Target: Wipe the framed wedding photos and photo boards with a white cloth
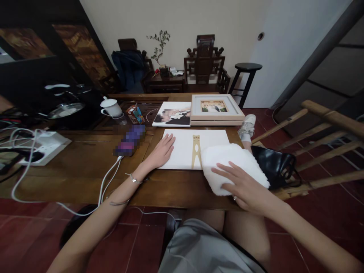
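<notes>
A white flat panel (179, 151) lies on the table in front of me, with a gold-coloured, cat-headed stand leg (196, 148) on its upper face. My left hand (163, 151) rests flat on the panel's left edge, fingers stretched out, holding nothing. Over the panel's lower right corner and the table edge is a white fluffy cloth (241, 155). Gripping it from above is my right hand (239, 184), with the upper fingers spread across the pile and the lower ones bent. The cloth hides the panel's right corner and part of the stand leg.
Behind the panel lie a photo panel (176, 113) and stacked frames (217, 119). Left of it are a phone (129, 140) on a white cable, a small box (135, 114), a lidded cup (111, 108) and a power strip (48, 148). A wooden chair (307, 148) with a black bag (273, 163) stands right.
</notes>
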`<state>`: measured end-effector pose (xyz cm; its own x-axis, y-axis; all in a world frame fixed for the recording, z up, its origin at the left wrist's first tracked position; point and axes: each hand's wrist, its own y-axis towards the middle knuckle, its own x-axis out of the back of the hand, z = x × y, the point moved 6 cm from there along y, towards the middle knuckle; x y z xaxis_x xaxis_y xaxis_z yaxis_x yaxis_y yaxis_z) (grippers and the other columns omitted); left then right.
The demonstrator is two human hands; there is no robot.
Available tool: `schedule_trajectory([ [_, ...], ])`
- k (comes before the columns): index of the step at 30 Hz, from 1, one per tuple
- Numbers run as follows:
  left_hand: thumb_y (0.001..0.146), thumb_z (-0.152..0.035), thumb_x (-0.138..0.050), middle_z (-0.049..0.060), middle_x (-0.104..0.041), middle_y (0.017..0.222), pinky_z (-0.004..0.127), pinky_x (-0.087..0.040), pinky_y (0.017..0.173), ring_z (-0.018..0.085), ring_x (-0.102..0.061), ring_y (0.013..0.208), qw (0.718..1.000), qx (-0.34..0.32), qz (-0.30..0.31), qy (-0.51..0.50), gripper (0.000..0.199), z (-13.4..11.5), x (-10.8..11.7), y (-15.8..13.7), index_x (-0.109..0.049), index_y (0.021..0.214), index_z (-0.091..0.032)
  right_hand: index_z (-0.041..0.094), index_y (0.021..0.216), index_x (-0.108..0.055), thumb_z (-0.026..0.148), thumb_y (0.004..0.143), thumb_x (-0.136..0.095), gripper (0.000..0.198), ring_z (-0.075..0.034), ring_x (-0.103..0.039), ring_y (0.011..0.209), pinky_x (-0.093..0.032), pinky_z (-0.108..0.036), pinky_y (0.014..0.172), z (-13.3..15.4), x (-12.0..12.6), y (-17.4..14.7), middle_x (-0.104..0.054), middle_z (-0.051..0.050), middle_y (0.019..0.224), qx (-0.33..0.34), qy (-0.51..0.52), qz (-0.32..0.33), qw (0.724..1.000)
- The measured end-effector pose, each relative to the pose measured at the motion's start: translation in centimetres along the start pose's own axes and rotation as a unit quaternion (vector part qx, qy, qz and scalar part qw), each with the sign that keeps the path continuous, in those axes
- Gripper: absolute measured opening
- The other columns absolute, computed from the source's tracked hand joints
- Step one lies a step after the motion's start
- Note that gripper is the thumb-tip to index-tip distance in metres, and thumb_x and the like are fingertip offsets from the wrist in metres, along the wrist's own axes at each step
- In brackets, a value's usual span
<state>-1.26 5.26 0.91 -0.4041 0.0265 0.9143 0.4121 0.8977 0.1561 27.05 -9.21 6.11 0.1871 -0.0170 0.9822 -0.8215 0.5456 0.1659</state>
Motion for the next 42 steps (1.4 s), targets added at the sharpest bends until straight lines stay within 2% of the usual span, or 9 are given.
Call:
schedule_trajectory([
  [4,0.103,-0.038,-0.025,0.017,-0.027,0.164,0.050,-0.019,0.125,0.029,-0.016,0.155,1.000,-0.001,0.006,0.000,0.061,-0.1,0.1,-0.1,-0.036,0.154,-0.006,0.019,0.112,-0.067,-0.001,0.068,-0.049,0.052,-0.032,-0.040,0.145,-0.032,-0.062,0.118,-3.3,-0.2,2.3,-0.052,-0.015,0.151,-0.014,0.016,-0.013,1.000],
  [9,0.103,-0.038,-0.026,0.016,-0.028,0.164,0.050,-0.017,0.125,0.028,-0.016,0.155,1.000,-0.005,0.005,-0.001,0.059,-0.2,0.3,-0.1,-0.037,0.154,-0.009,0.017,0.117,-0.066,0.003,0.076,-0.050,0.046,-0.033,-0.048,0.139,-0.035,-0.061,0.115,-8.6,-0.5,6.6,-0.055,-0.020,0.147,-0.083,0.010,-0.025,0.996],
  [13,0.103,-0.039,-0.026,0.016,-0.028,0.165,0.050,-0.018,0.125,0.028,-0.016,0.155,1.000,0.000,0.008,-0.004,0.060,-0.2,0.4,-0.1,-0.037,0.154,-0.009,0.016,0.118,-0.065,0.005,0.080,-0.050,0.043,-0.033,-0.049,0.138,-0.036,-0.058,0.115,-10.4,-0.6,8.6,-0.057,-0.020,0.143,-0.107,-0.012,-0.033,0.994],
  [18,0.103,-0.039,-0.028,0.015,-0.028,0.165,0.051,-0.018,0.125,0.028,-0.016,0.155,1.000,0.004,0.005,-0.014,0.059,-0.3,0.5,-0.1,-0.037,0.154,-0.011,0.015,0.114,-0.066,0.002,0.076,-0.050,0.043,-0.036,-0.043,0.143,-0.032,-0.063,0.116,-9.3,-1.0,7.9,-0.055,-0.021,0.146,-0.092,-0.012,-0.039,0.995],
  [24,0.102,-0.039,-0.026,0.018,-0.027,0.165,0.049,-0.020,0.125,0.027,-0.019,0.155,1.000,0.006,-0.004,-0.023,0.061,-0.3,0.3,0.0,-0.036,0.154,-0.007,0.016,0.108,-0.069,-0.002,0.068,-0.050,0.048,-0.036,-0.039,0.145,-0.031,-0.065,0.117,-3.4,-0.6,3.5,-0.052,-0.018,0.151,-0.038,0.001,-0.025,0.999],
  [29,0.103,-0.038,-0.025,0.018,-0.026,0.165,0.050,-0.019,0.125,0.027,-0.018,0.155,0.999,0.023,-0.002,-0.027,0.060,0.0,0.3,0.1,-0.032,0.155,-0.008,0.022,0.109,-0.070,0.002,0.066,-0.051,0.051,-0.033,-0.047,0.140,-0.037,-0.060,0.116,0.3,0.9,0.7,-0.055,-0.013,0.149,-0.016,0.033,-0.005,0.999],
  [34,0.103,-0.036,-0.024,0.019,-0.027,0.164,0.049,-0.017,0.125,0.027,-0.019,0.154,1.000,0.019,-0.001,-0.024,0.060,0.0,0.5,0.1,-0.033,0.154,-0.006,0.022,0.112,-0.069,0.004,0.067,-0.050,0.053,-0.030,-0.051,0.137,-0.039,-0.055,0.116,-2.4,0.8,2.1,-0.060,-0.014,0.143,-0.045,0.062,-0.006,0.997],
  [39,0.101,-0.034,-0.025,0.020,-0.028,0.163,0.046,-0.016,0.126,0.026,-0.021,0.154,0.999,0.020,-0.003,-0.027,0.060,0.0,0.8,0.1,-0.036,0.152,-0.003,0.019,0.115,-0.066,0.005,0.077,-0.049,0.044,-0.033,-0.049,0.139,-0.035,-0.060,0.116,-7.2,-0.2,6.3,-0.056,-0.019,0.145,-0.091,0.046,-0.025,0.995],
  [42,0.101,-0.033,-0.025,0.020,-0.028,0.164,0.045,-0.015,0.126,0.025,-0.021,0.154,0.999,0.016,0.000,-0.027,0.061,0.1,0.8,0.1,-0.035,0.152,-0.002,0.016,0.118,-0.064,0.005,0.082,-0.047,0.041,-0.033,-0.048,0.140,-0.032,-0.060,0.117,-9.0,-0.3,8.5,-0.055,-0.022,0.145,-0.114,0.026,-0.014,0.993],
])
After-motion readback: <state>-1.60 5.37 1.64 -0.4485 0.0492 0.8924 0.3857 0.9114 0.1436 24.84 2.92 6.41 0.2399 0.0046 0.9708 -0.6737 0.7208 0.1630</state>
